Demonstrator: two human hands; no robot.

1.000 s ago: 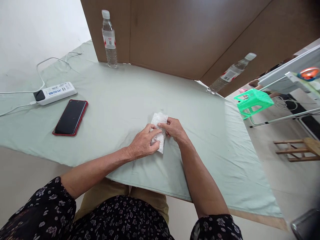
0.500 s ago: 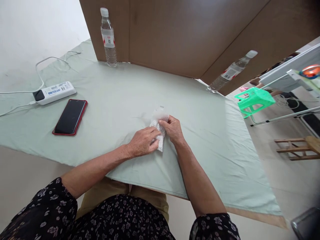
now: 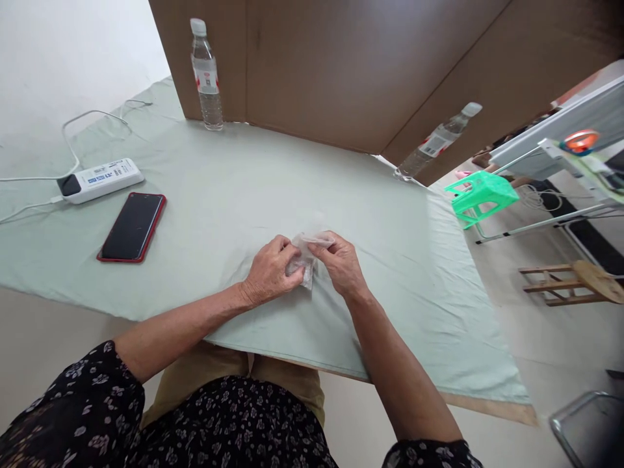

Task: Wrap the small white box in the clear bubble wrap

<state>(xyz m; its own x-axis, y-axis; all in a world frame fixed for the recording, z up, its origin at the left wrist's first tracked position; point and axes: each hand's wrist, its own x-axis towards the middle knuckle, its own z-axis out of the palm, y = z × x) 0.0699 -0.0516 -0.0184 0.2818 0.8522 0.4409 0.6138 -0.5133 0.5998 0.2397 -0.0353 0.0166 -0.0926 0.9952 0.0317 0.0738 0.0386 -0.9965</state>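
Note:
A small whitish, translucent plastic packet (image 3: pixel 307 275), which looks like bubble wrap, is between my two hands just above the cloth-covered table (image 3: pixel 219 188). My left hand (image 3: pixel 273 268) is closed around its lower left part, thumb toward me. With thumb and fingers, my right hand (image 3: pixel 341 260) pinches the packet's upper flap, which is folded over toward the right. What is inside the packet, if anything, I cannot make out. Part of it is hidden behind my left fingers.
A phone in a red case (image 3: pixel 131 227) and a white power strip (image 3: pixel 102 181) with cables lie to the left. Two water bottles, one left (image 3: pixel 207 78) and one right (image 3: pixel 436 143), stand against a cardboard panel (image 3: pixel 322 71). Beyond the right edge are a green stool (image 3: pixel 482 195) and a wooden stool (image 3: pixel 575 283).
The packet's top end, flat before, is now folded over in my right fingers. My left fingers have curled more tightly around the lower part. The view has shifted slightly to the right.

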